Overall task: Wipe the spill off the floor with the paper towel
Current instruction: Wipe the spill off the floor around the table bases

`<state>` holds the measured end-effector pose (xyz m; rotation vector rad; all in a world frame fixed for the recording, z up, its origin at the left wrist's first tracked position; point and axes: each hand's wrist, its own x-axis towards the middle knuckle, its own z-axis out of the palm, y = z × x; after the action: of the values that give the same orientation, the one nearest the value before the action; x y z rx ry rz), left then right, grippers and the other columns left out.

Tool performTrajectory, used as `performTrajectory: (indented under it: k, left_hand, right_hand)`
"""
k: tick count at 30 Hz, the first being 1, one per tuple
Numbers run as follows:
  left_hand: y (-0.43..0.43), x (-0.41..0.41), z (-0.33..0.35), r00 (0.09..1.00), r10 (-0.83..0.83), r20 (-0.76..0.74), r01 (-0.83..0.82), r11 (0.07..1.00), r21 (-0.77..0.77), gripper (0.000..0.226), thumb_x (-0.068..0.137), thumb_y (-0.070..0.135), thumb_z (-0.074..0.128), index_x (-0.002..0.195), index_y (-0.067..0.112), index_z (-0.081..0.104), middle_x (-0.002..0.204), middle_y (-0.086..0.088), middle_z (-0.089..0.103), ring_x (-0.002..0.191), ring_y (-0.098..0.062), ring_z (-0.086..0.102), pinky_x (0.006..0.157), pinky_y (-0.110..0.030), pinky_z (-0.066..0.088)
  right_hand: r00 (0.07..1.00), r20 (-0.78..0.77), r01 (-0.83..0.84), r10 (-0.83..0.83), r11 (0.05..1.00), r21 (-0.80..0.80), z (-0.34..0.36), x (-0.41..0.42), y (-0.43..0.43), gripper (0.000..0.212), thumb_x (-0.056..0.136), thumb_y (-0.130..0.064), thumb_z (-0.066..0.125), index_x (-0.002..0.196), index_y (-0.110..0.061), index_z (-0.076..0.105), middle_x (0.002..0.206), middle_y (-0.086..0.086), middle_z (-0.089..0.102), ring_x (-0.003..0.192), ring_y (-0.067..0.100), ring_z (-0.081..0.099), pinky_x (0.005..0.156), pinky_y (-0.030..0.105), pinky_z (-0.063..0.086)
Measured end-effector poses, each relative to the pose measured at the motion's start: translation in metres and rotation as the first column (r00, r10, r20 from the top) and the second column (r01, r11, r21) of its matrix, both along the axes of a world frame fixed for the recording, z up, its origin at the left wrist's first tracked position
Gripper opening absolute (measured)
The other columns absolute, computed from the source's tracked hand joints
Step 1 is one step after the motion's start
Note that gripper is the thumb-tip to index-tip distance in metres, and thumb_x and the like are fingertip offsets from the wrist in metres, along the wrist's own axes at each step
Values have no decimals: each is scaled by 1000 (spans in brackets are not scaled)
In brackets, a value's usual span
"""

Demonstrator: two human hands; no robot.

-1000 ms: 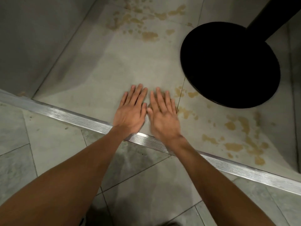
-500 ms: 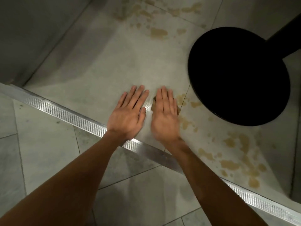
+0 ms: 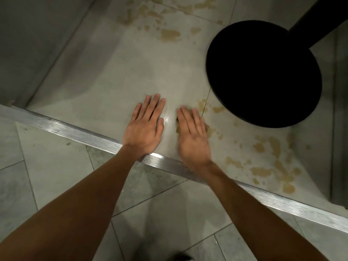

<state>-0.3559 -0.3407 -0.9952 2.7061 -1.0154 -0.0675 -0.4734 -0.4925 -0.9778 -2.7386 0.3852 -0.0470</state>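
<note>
Tan spill blotches (image 3: pixel 263 172) spread over the pale floor tile to the right of my hands, and more spill (image 3: pixel 169 34) lies farther away at the top. My left hand (image 3: pixel 145 129) lies flat on the tile with straight fingers. My right hand (image 3: pixel 192 136) presses flat beside it, over the near edge of the spill. A brownish, damp edge (image 3: pixel 177 122) peeks out from under the right hand; it may be the paper towel, mostly hidden. A wet sheen shows on the tile between the hands.
A black round stand base (image 3: pixel 263 72) with its pole (image 3: pixel 310 25) sits right of my hands, close to the spill. A ribbed metal threshold strip (image 3: pixel 75 130) crosses the floor under my wrists. A grey wall panel (image 3: pixel 28 44) stands on the left.
My hands were touching side by side; the right hand has slid to the right, opening a gap with a wet streak between them. The left hand has stayed flat.
</note>
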Motion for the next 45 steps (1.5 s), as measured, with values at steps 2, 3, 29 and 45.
performTrajectory:
  k: [2, 3, 29, 45]
  left_hand:
    - [-1, -1, 3, 999, 6, -35, -6, 1000, 2, 64, 115, 34, 31, 175, 19, 17, 184, -2, 12, 171, -23, 6, 138, -49, 10]
    - [-3, -2, 6, 999, 14, -53, -14, 1000, 0, 64, 114, 33, 32, 175, 17, 19, 184, -4, 13, 171, -24, 6, 138, -50, 10]
    - [-43, -24, -3, 997, 66, -50, -66, 998, 2, 70, 115, 35, 28, 176, 16, 1, 185, -2, -3, 170, -16, -8, 139, -48, 8]
    - [-44, -23, -4, 998, 61, -8, -61, 998, -1, 71, 113, 36, 33, 176, 15, 8, 185, -3, 4, 171, -17, -2, 138, -48, 11]
  right_hand:
    - [998, -49, 42, -40, 998, 40, 2, 33, -13, 76, 105, -10, 44, 175, -16, 15, 183, -2, 11, 170, 28, -5, 137, 51, 4]
    - [997, -68, 44, -40, 997, 55, 3, 43, -18, 75, 106, -13, 41, 175, -17, 13, 183, -3, 9, 170, 28, -6, 137, 51, 3]
    - [981, 98, 164, -166, 986, 31, -5, -21, -3, 68, 105, 0, 43, 171, -10, 31, 180, 6, 27, 169, 33, 9, 134, 58, 25]
    - [965, 63, 259, -253, 961, -93, 5, 30, -32, 65, 98, -6, 33, 162, -2, 47, 167, 15, 49, 157, 40, 42, 124, 55, 43]
